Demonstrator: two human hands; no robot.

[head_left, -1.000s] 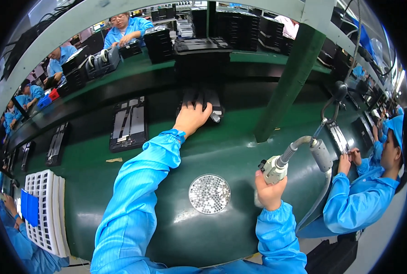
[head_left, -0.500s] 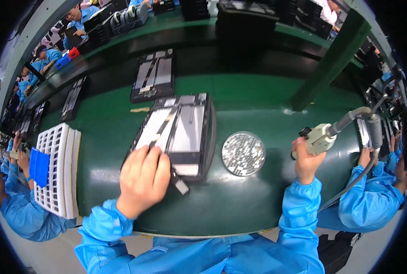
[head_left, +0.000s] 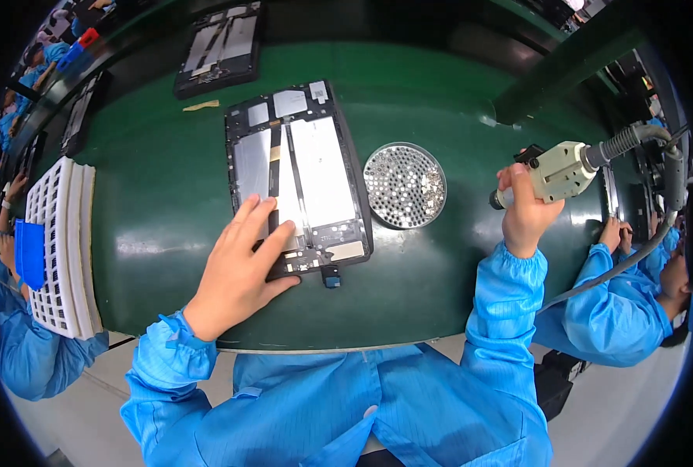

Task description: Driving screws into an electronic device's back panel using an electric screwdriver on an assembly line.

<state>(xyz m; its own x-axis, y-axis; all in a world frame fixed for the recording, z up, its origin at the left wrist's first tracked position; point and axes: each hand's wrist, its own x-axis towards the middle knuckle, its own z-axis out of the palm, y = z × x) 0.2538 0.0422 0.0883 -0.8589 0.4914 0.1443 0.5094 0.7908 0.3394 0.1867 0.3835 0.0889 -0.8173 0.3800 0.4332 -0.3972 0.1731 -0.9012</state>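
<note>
An opened tablet point(head_left: 319, 171), with silver plates and a dark flat cable down its middle, lies before me on the green bench. My left hand point(head_left: 241, 261) rests on its lower left corner, fingers spread and thumb by the near edge. A small dark tab point(head_left: 331, 277) sticks out from that edge. My right hand point(head_left: 527, 206) is wrapped round a pale hand tool point(head_left: 560, 171), which hangs on a ribbed grey hose and has a dark tip pointing left. Between the hands stands a round clear dish point(head_left: 397, 222) of small silver and dark pieces, beside the tablet.
White slotted trays point(head_left: 82, 257) stand at the left with a blue piece point(head_left: 29, 253) on them. Another opened tablet point(head_left: 220, 48) lies farther back, near a yellowish strip point(head_left: 201, 105). A green post point(head_left: 564, 70) rises at the right. Co-workers in blue sit on both sides.
The view has tilted, so the bench sits higher in the picture. The tablet has turned counter-clockwise, and my left hand's fingers have spread over it. My right hand still holds the tool.
</note>
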